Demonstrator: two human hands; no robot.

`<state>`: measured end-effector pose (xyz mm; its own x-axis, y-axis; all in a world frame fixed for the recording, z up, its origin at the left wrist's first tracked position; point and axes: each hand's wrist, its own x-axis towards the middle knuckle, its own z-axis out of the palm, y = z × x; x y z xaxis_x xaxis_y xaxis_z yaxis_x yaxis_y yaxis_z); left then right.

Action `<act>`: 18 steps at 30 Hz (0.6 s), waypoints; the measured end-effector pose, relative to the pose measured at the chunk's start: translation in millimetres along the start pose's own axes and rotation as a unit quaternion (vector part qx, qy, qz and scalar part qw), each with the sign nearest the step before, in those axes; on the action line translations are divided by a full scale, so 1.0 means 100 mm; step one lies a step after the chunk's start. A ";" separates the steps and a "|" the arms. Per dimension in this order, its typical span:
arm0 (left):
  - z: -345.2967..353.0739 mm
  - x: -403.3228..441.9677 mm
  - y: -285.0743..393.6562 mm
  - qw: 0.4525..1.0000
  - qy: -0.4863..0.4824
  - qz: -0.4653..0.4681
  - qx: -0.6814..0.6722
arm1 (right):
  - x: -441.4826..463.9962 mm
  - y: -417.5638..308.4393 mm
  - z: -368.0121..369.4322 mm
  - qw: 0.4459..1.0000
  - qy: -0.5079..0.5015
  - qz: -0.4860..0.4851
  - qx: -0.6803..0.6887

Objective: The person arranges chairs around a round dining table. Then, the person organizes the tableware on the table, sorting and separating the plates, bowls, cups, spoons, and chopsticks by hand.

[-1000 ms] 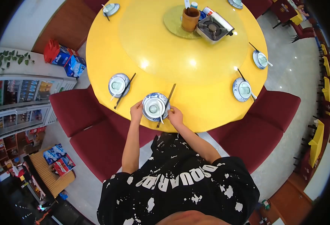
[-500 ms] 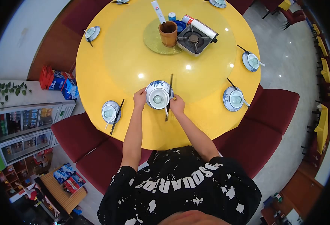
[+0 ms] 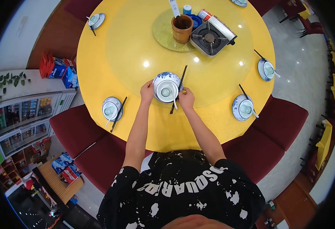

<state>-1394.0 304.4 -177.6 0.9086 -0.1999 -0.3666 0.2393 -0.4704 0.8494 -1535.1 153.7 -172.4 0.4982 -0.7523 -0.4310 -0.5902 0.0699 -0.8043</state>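
Note:
A blue-and-white patterned plate (image 3: 162,77) is gripped at its two sides over the near part of the yellow table. My left hand (image 3: 147,91) is closed on its left rim, thumb on top. On the right rim my right hand (image 3: 186,98) is closed, close against the black chopsticks (image 3: 184,73); whether its fingers also pinch them I cannot tell. Stacked on the plate is a white bowl (image 3: 159,90) with a small clear glass (image 3: 165,92) in it. A white spoon (image 3: 175,103) slants down from the bowl's right side. The plate's underside is hidden.
Similar place settings lie left (image 3: 112,109) and right (image 3: 242,107) on the round yellow table (image 3: 95,82). A portable gas stove (image 3: 210,39) and a brown pot (image 3: 182,29) stand toward its middle. Dark red chairs (image 3: 253,156) flank me.
Both hands have carried the plate, with its bowl, glass and spoon, slightly farther from my body. The chopsticks shifted along with it. My view has turned a little.

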 end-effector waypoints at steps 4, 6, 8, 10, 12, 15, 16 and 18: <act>0.01 -0.08 -0.16 0.999 0.034 0.006 -0.023 | -0.02 0.02 -0.02 0.999 -0.013 0.018 0.044; 0.01 -0.17 -0.23 0.998 0.047 -0.004 -0.040 | 0.00 0.07 0.00 0.995 -0.019 0.026 0.097; 0.03 -0.32 -0.28 0.995 0.019 -0.003 -0.102 | 0.02 0.12 -0.02 0.989 -0.052 0.041 0.131; 0.07 -0.45 -0.32 0.993 0.010 0.020 -0.117 | 0.01 0.22 -0.03 0.986 -0.070 0.042 0.148; 0.09 -0.50 -0.43 0.994 0.020 0.070 -0.079 | -0.01 0.25 0.00 0.985 -0.071 0.029 0.157; 0.12 -0.55 -0.54 0.985 0.016 0.059 -0.161 | -0.01 0.27 -0.01 0.977 -0.108 0.043 0.181; 0.12 -0.59 -0.57 0.990 0.030 0.074 -0.117 | -0.04 0.28 0.00 0.975 -0.092 0.036 0.201; 0.11 -0.72 -0.47 0.993 0.052 0.105 -0.027 | -0.15 0.33 0.02 0.968 -0.056 0.023 0.245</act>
<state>-1474.7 331.5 -194.9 0.9702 -0.1977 -0.1398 0.0557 -0.3798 0.9234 -1560.4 168.3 -193.4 0.5614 -0.6669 -0.4899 -0.2551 0.4237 -0.8691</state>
